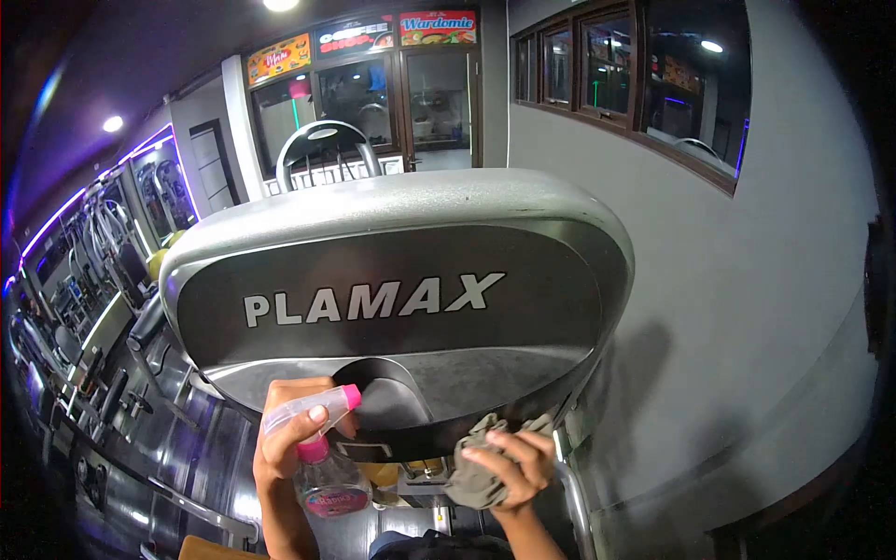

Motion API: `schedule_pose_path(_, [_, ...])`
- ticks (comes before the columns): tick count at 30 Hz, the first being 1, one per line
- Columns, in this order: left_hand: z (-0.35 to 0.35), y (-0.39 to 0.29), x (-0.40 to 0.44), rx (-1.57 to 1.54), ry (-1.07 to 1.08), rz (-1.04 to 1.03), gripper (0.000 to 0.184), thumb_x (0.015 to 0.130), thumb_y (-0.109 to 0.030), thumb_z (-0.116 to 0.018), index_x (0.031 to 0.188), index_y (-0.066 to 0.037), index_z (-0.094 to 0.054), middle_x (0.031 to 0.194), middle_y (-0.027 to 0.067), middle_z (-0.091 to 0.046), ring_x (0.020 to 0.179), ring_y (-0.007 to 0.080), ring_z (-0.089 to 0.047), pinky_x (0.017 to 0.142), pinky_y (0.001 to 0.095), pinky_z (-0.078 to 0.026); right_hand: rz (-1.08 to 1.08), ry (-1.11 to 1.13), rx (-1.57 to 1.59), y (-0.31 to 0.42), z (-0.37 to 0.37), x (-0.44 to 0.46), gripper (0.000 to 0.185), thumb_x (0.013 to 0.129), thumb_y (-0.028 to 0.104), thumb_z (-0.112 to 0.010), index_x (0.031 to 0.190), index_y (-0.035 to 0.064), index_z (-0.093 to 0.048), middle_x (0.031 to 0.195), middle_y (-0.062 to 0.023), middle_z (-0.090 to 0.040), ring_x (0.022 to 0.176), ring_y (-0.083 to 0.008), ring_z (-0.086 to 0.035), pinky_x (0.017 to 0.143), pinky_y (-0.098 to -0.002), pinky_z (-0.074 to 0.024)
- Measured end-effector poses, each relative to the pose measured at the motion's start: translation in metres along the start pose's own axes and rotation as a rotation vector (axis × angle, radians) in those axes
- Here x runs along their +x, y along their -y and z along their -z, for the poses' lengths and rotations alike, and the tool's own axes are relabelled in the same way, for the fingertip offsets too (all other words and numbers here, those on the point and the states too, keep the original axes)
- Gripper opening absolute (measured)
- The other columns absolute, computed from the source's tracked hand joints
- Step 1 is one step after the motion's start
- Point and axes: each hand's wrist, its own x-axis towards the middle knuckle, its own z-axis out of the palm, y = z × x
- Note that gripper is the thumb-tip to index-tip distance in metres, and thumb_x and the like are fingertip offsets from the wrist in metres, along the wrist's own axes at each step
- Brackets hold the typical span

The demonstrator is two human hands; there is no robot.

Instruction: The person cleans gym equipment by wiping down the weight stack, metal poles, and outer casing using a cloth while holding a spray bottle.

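Observation:
My left hand [291, 431] is wrapped round the neck of a clear spray bottle [331, 485] with a pink collar and pink nozzle tip, at the lower middle. The nozzle points right, over the recess in the dark PLAMAX panel [373, 303]. Bunched in my right hand [518, 467] is a grey-green cloth [476, 481], at the lower right edge of the panel. Whether the cloth touches the panel I cannot tell.
Gym machines [112, 243] line the left side. A grey wall [747, 308] with dark-framed windows [611, 70] stands on the right. Behind the panel are a rounded machine frame [327, 131] and a glass door [439, 107]. A metal tube [577, 504] runs beside my right hand.

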Motion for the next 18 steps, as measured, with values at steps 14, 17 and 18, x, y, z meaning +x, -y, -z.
schedule_pose_path(14, [0.079,0.015,0.024,-0.033,0.372,-0.139,0.058,0.083,-0.048,-0.049,0.066,0.005,-0.065,0.061,0.0129,-0.056,0.053,0.0190,-0.048,0.053,0.0323,-0.033,0.038,0.011,-0.227,0.058,-0.023,-0.029,0.020,0.076,0.035,-0.074,0.095,0.0301,-0.076,0.109,0.0102,-0.068,0.096,-0.0148,-0.056,0.088,-0.0403,-0.0426])
schedule_pose_path(17, [0.086,0.022,0.031,-0.108,0.433,-0.108,0.060,0.084,-0.050,-0.050,0.070,0.006,-0.066,0.061,0.0106,-0.056,0.054,0.0169,-0.048,0.053,0.0311,-0.033,-0.099,-0.164,-0.277,0.052,-0.016,-0.002,0.022,0.068,0.031,-0.081,0.085,0.0186,-0.074,0.103,-0.0010,-0.068,0.093,-0.0218,-0.058,0.082,-0.0370,-0.0450])
schedule_pose_path(18, [0.086,0.023,0.033,-0.153,0.426,-0.075,0.059,0.083,-0.050,-0.051,0.072,0.006,-0.067,0.061,0.0099,-0.056,0.054,0.0162,-0.048,0.054,0.0306,-0.033,-0.135,-0.206,-0.302,0.053,-0.018,0.003,0.021,0.067,0.029,-0.081,0.082,0.0161,-0.073,0.101,-0.0030,-0.068,0.093,-0.0231,-0.058,0.081,-0.0367,-0.0455])
